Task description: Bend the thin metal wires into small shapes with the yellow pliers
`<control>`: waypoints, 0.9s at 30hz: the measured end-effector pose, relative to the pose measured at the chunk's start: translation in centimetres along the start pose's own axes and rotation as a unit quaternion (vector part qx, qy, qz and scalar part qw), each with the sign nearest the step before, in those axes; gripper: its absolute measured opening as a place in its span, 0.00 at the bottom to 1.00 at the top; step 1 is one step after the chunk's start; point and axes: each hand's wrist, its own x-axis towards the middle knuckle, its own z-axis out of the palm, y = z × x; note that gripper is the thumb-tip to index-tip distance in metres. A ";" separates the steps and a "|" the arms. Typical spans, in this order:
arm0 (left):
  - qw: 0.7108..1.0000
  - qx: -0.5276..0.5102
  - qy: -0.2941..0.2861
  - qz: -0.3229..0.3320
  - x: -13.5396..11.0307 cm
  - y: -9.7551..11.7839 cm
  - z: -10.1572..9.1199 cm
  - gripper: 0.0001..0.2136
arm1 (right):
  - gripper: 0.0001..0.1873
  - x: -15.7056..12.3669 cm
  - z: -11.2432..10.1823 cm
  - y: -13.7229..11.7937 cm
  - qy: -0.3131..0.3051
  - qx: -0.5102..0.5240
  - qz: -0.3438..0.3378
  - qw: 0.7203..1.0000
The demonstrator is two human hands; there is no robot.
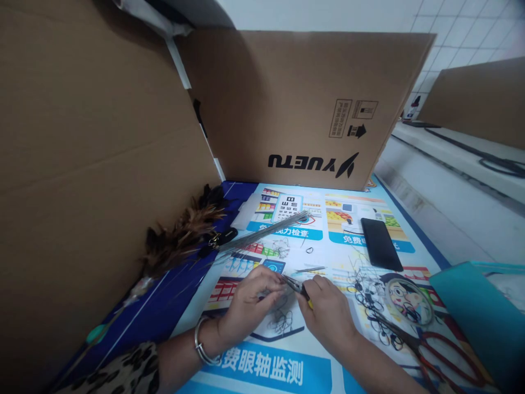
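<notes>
Two close grips meet above the tabletop (pixel 318 375) — right hand (pixel 328 306) wrapped round the pliers (pixel 293 283), left hand (pixel 254 298) pinching something too small to identify at their tips — where slow, steady squeezes should serve best.

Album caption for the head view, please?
Right hand holds black-and-yellow-handled metal pliers, tips near the left hand.

On the table (pixel 328 377) before us, wires (pixel 266 231) lie beyond our pliers (pixel 296 285), feathers (pixel 184 227) to their left, a phone (pixel 381 244) right, scissors (pixel 415 343) nearer us at right; cardboard (pixel 307 109) stands behind.
</notes>
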 end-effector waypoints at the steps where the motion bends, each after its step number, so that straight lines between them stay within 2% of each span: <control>1: 1.000 0.004 -0.003 0.010 0.0 0.0 0.0 0.05 | 0.03 0.0 0.0 0.0 -0.001 0.003 0.001 1.000; 9: 0.998 0.041 -0.029 0.031 -0.2 0.4 -0.2 0.06 | 0.03 -0.2 0.0 -0.1 0.010 0.009 -0.008 1.000; 15: 0.998 0.025 -0.032 0.045 -0.3 0.3 -0.2 0.08 | 0.03 -0.3 0.0 -0.1 0.019 0.012 -0.022 1.000; 27: 0.999 0.017 -0.038 0.029 -0.1 0.5 -0.4 0.06 | 0.06 -0.2 -0.2 0.0 0.033 0.007 -0.044 0.998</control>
